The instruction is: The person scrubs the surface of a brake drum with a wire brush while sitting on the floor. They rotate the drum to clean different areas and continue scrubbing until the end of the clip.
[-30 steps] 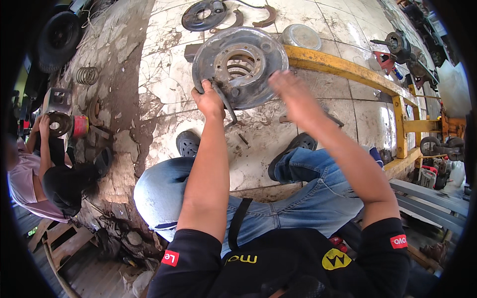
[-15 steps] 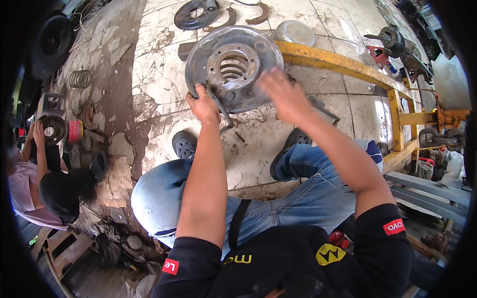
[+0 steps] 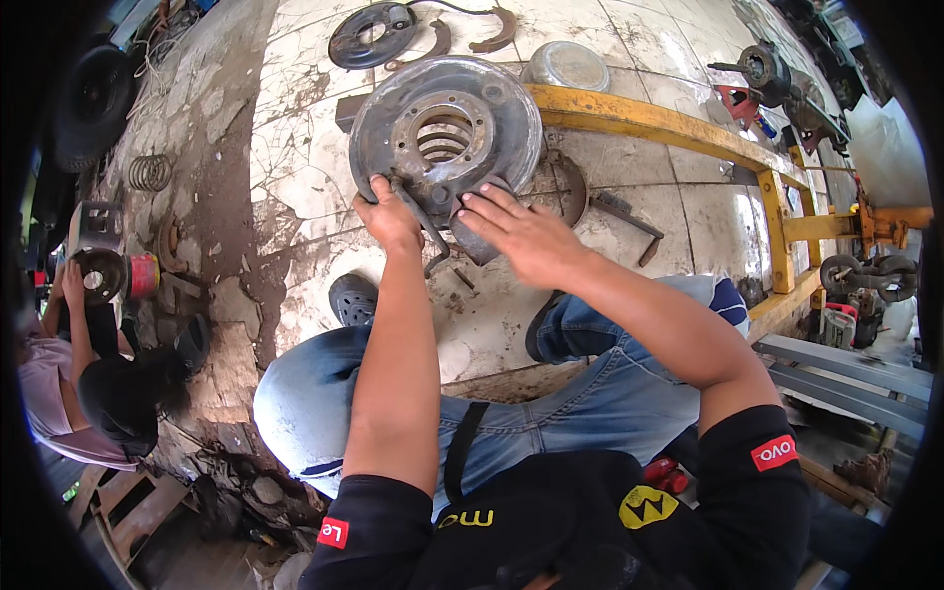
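Note:
In front of me is a round dark brake backing plate [image 3: 379, 128] with a bolt-holed centre opening, through which a coil spring [image 3: 442, 146] shows. My left hand [image 3: 391, 218] grips the plate's near edge, thumb on top. Beside that thumb a dark bent rod [image 3: 425, 224] slants toward me. My right hand [image 3: 536, 241] lies over the near right of the plate, fingers stretched flat on a dark grey sheet [image 3: 474, 245] that resembles sandpaper. Part of the sheet hangs past the rim; its hold under the palm is hidden.
A yellow steel frame [image 3: 669, 128] runs right from the plate. Beyond lie another backing plate [image 3: 372, 35], brake shoes [image 3: 495, 32] and a round metal cover [image 3: 567, 65]. A brush [image 3: 629, 218] lies at right. At far left, another person's hands [image 3: 67, 285] hold a round part.
My right hand has swept from the plate's right side toward its near edge, uncovering the grey sheet beneath it. My left hand keeps its grip. The view has shifted slightly.

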### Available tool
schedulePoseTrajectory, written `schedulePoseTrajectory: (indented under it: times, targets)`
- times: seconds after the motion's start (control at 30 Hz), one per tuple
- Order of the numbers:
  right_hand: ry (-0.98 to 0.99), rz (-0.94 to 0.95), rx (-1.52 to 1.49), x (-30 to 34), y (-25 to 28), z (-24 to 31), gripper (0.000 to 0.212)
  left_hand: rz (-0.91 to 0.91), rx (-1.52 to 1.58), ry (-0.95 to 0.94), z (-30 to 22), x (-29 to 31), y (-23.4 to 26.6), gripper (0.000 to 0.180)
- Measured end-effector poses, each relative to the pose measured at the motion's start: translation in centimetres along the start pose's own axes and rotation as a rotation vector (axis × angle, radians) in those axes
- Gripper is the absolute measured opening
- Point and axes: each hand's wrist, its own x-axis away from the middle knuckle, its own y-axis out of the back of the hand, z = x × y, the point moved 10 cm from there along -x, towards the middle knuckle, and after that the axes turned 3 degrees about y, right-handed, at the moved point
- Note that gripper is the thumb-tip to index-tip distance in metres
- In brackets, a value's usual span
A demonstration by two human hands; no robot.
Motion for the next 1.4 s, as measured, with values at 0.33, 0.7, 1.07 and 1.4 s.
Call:
schedulePoseTrajectory:
  times: [0.33,0.7,1.07,1.4]
  targets:
    - [-0.007,-0.013,0.086,-0.2,0.3,0.0,0.065,0.046,-0.098,-0.029,-0.6,0.7,0.0,0.074]
    - [-0.145,-0.090,0.200,-0.3,2.2,-4.4,0.068,0.003,-0.139,-0.057,-0.5,0.0,1.0,0.067]
    - [-0.284,-0.037,0.326,0.1,0.7,-3.1,0.079,-0.027,-0.129,-0.024,-1.5,1.7,-0.7,0.061]
    - [-0.116,-0.039,0.089,0.2,0.2,-0.1,0.088,-0.084,-0.059,0.016,-1.7,1.6,-0.8,0.052]
